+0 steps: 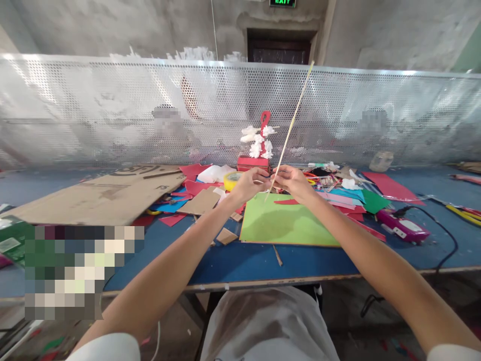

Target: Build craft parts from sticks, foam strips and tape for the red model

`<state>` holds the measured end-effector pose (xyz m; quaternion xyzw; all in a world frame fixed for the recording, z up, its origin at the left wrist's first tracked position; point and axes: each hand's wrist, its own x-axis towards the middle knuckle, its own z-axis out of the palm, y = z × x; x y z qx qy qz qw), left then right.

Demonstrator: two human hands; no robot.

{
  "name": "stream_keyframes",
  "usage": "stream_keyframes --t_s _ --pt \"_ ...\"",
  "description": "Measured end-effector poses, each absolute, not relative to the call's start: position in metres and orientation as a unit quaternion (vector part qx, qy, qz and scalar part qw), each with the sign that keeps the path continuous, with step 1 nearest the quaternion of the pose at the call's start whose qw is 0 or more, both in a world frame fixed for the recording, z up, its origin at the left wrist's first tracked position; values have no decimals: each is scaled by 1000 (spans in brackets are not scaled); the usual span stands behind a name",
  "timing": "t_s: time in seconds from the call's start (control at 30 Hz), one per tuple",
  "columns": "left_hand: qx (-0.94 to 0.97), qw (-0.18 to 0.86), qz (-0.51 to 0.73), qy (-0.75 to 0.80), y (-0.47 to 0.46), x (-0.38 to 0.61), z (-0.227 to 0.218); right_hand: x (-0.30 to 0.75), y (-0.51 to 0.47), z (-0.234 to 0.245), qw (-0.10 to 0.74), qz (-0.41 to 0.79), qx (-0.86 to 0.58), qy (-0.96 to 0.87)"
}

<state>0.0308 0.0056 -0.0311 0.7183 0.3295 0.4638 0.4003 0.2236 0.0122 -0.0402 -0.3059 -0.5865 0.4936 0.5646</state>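
A long thin pale stick (290,126) slants up to the right between my hands, its lower end over a lime-green sheet (289,223). My right hand (295,183) pinches it near the lower end. Fingers of my left hand (247,188) are bent together and meet the stick from the other side. Just under the right hand, a pointed red strip (285,202) lies on the sheet. Behind the hands stands a red box (253,163) bearing an upright red looped piece (265,119) with white tufts (256,149) around it.
Cardboard (93,195) covers the left of the blue table (240,265). A yellow tape roll (230,180) and paper scraps lie behind my hands. At right are a purple power strip (404,226) with a black cord and yellow-handled pliers (462,211). A perforated metal screen (124,115) closes the back.
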Motion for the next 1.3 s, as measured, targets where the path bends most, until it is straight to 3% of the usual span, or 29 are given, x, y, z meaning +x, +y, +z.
stream_keyframes --t_s 0.17,0.4,0.83,1.1,1.3 --pt "719 332 519 320 10 34 -35 218 9 -40 571 470 -293 -606" --pt "707 363 515 322 13 35 -38 218 14 -47 561 478 -307 -602" --pt "730 260 521 359 10 29 -33 216 8 -42 557 500 -296 -594" --pt "726 286 525 339 13 32 -36 210 6 -46 587 514 -294 -551" --pt "738 288 508 338 14 30 -35 215 9 -43 551 510 -319 -579"
